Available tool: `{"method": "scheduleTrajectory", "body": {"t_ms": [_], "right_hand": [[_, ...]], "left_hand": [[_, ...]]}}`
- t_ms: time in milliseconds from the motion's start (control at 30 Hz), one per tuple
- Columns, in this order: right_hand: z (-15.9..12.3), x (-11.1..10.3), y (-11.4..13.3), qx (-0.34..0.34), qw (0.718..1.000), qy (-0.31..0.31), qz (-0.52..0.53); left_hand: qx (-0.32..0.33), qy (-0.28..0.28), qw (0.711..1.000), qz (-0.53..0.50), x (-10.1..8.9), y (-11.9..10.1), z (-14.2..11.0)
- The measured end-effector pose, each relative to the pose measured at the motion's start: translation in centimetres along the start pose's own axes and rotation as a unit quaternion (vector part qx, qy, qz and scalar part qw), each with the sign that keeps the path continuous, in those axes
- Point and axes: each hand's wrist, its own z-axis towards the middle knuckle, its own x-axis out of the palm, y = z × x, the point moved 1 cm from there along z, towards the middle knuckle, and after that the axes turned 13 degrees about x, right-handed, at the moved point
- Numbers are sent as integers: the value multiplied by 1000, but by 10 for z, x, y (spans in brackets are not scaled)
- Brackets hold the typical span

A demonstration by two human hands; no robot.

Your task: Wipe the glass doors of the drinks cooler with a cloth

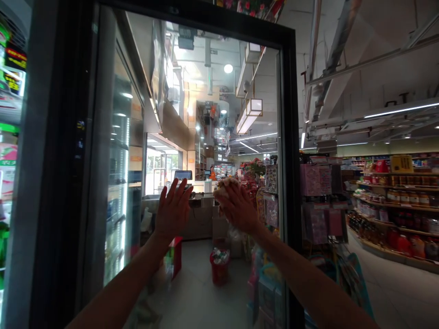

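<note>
A glass door (pixel 206 146) in a dark frame stands open in front of me. My left hand (pixel 173 205) is raised at the pane with its fingers spread and nothing in it. Whether its palm touches the glass I cannot tell. To the right of it, my right hand (pixel 240 205) presses a crumpled light cloth (pixel 222 187) against the pane, fingers over it. Part of the cloth is hidden under the hand.
Lit cooler shelves with goods (pixel 8 169) are at the far left. Hanging packets (pixel 317 178) are just right of the door frame (pixel 291 151). Curved shelves of jars and bottles (pixel 404 205) stand farther right. Through the glass show a red bin (pixel 220 269) and a counter (pixel 197 219).
</note>
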Motion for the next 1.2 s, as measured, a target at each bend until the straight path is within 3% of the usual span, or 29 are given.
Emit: {"method": "scheduleTrajectory", "body": {"t_ms": [100, 200, 267, 433, 567, 667, 767, 833, 900, 967, 1033, 1100, 1133, 1200], "right_hand": [[-11, 3, 10, -15, 999, 5, 50], [-15, 5, 0, -14, 992, -28, 121], [-17, 6, -8, -2, 987, -51, 150], [-22, 12, -15, 89, 963, -155, 203], [-23, 15, -13, 191, 933, -227, 205], [-22, 17, -10, 225, 936, -222, 154], [-21, 19, -6, 235, 950, -185, 94], [-20, 21, -4, 219, 961, -156, 68], [-20, 21, -3, 203, 967, -145, 56], [-20, 21, -3, 198, 968, -147, 53], [-21, 19, -4, 190, 970, -144, 50], [-21, 18, -6, 180, 973, -140, 43], [-22, 18, -6, 176, 974, -136, 39], [-22, 18, -7, 174, 975, -131, 34]], "left_hand": [[-20, -27, 999, -31, 7, -32, 11], [51, -49, 989, -126, 23, -80, 35], [63, -50, 983, -168, 34, -104, 52], [14, -69, 988, -140, 46, -115, 73], [10, -28, 998, -54, 35, -93, 58], [-6, -14, 1000, 19, 10, -42, 23], [-131, -67, 984, 103, -20, 20, -16], [-172, -86, 973, 125, -28, 39, -28], [-152, -68, 978, 123, -20, 23, -24], [-88, -24, 990, 108, 1, -21, -13], [15, 8, 997, 75, 25, -76, -5], [117, 46, 991, 47, 41, -113, -7], [141, 56, 987, 43, 43, -119, -12], [131, 70, 987, 53, 32, -102, -29]]}}
